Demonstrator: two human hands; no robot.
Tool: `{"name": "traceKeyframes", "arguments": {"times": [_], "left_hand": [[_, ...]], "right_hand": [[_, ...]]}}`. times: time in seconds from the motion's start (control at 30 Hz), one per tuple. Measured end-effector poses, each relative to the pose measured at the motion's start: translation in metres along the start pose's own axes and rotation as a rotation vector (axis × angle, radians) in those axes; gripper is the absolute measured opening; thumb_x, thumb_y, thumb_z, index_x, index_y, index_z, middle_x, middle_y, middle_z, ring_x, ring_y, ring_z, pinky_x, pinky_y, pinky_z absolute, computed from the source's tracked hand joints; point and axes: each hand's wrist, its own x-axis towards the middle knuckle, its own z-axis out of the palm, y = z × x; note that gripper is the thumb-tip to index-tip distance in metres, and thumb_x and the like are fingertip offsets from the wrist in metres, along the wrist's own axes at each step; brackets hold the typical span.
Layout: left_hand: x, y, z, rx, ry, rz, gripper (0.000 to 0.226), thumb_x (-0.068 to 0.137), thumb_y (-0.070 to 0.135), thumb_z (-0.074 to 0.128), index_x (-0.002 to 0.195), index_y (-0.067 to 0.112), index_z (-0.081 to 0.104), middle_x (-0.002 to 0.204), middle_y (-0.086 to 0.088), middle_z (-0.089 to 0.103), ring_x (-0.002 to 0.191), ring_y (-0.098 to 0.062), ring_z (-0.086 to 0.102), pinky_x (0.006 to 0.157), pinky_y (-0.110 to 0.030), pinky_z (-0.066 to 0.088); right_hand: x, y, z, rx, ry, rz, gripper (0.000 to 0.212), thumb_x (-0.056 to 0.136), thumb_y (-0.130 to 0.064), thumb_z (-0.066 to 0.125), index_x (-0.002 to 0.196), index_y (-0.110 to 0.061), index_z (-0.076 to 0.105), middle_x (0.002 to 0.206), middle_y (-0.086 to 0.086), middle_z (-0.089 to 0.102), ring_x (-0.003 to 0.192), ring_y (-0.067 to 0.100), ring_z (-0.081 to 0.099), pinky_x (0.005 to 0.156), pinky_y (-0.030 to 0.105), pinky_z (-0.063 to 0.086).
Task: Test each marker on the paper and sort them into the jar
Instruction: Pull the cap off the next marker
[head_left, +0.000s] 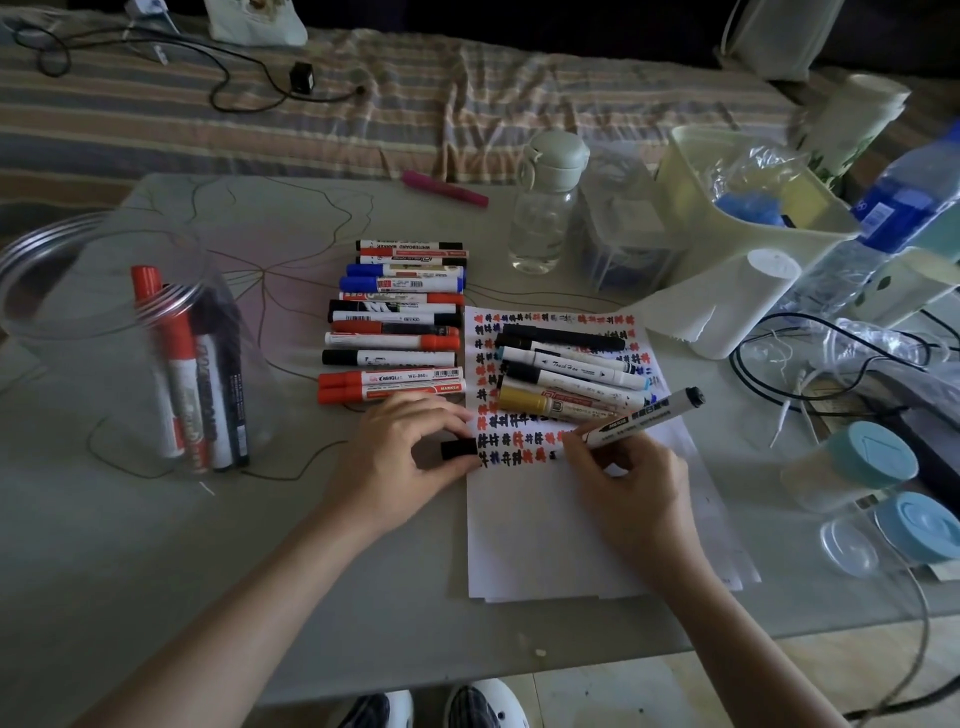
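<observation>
My right hand grips a white marker with a black end, its tip down on the white paper at the lowest row of red, black and blue test marks. My left hand pinches a black cap at the paper's left edge. A row of several red, blue and black markers lies left of the paper, and several more markers lie on its top half. The clear jar at the left holds several red and black markers standing upright.
A pink marker lies at the table's far edge. A clear bottle, a cream bin, a paper towel roll, a water bottle, cables and two blue-lidded jars crowd the right side.
</observation>
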Motion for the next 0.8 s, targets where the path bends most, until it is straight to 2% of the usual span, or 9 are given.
{"name": "traceKeyframes", "arguments": {"times": [0.17,0.27,0.37,0.43,0.53,0.67,0.8], "left_hand": [[0.0000,0.0019,0.0002,0.000,0.009,0.000,0.033,0.075,0.053,0.066,0.090,0.025,0.074,0.106,0.018,0.068,0.105,-0.004,0.059,0.091,-0.035,0.050],[0.0003,0.0028,-0.0005,0.002,0.001,-0.006,0.034,0.075,0.054,0.065,0.090,0.025,0.074,0.107,0.018,0.068,0.106,-0.005,0.059,0.092,-0.037,0.050],[0.0004,0.0009,-0.0001,-0.008,-0.004,-0.004,0.034,0.075,0.054,0.065,0.091,0.025,0.074,0.107,0.019,0.068,0.106,-0.004,0.059,0.092,-0.037,0.049],[0.0001,-0.0003,0.0006,-0.009,0.001,-0.003,0.033,0.075,0.054,0.066,0.090,0.025,0.074,0.107,0.019,0.068,0.105,-0.005,0.059,0.091,-0.038,0.049],[0.0003,0.0007,0.0009,-0.007,0.000,-0.006,0.032,0.075,0.053,0.067,0.090,0.025,0.074,0.107,0.019,0.068,0.105,-0.005,0.060,0.090,-0.039,0.049],[0.0005,0.0016,-0.0005,-0.006,-0.011,-0.019,0.030,0.075,0.054,0.067,0.090,0.028,0.072,0.108,0.021,0.067,0.106,-0.004,0.059,0.092,-0.039,0.049],[0.0003,0.0035,-0.0016,-0.004,-0.020,-0.023,0.032,0.075,0.054,0.066,0.091,0.027,0.073,0.108,0.020,0.067,0.107,-0.003,0.058,0.093,-0.035,0.048]], "right_hand": [[0.0005,0.0013,-0.0010,-0.020,0.072,-0.016,0.020,0.084,-0.027,0.073,0.071,-0.012,0.068,0.066,-0.001,0.069,0.060,0.019,0.062,0.055,0.034,0.050],[0.0004,-0.0003,-0.0015,-0.004,0.075,0.001,0.019,0.083,-0.028,0.073,0.073,-0.012,0.070,0.069,-0.003,0.071,0.064,0.016,0.066,0.057,0.031,0.053],[0.0014,-0.0005,-0.0003,-0.011,0.044,-0.004,0.022,0.084,-0.031,0.073,0.076,-0.010,0.073,0.072,0.000,0.073,0.068,0.018,0.069,0.063,0.039,0.057],[0.0016,0.0004,0.0008,-0.015,0.045,-0.003,0.024,0.084,-0.030,0.072,0.074,-0.008,0.072,0.070,0.007,0.072,0.068,0.027,0.068,0.063,0.046,0.056],[-0.0001,0.0001,0.0000,-0.001,0.049,-0.021,0.020,0.082,-0.026,0.072,0.075,-0.008,0.071,0.071,0.006,0.072,0.067,0.029,0.067,0.062,0.049,0.055],[0.0009,-0.0019,-0.0008,0.000,0.086,-0.019,0.028,0.084,-0.032,0.071,0.072,-0.006,0.070,0.069,0.009,0.071,0.068,0.031,0.067,0.062,0.048,0.055],[0.0013,-0.0022,0.0001,-0.017,0.080,-0.021,0.029,0.084,-0.031,0.070,0.069,-0.006,0.068,0.065,0.009,0.069,0.063,0.032,0.063,0.055,0.043,0.052]]}}
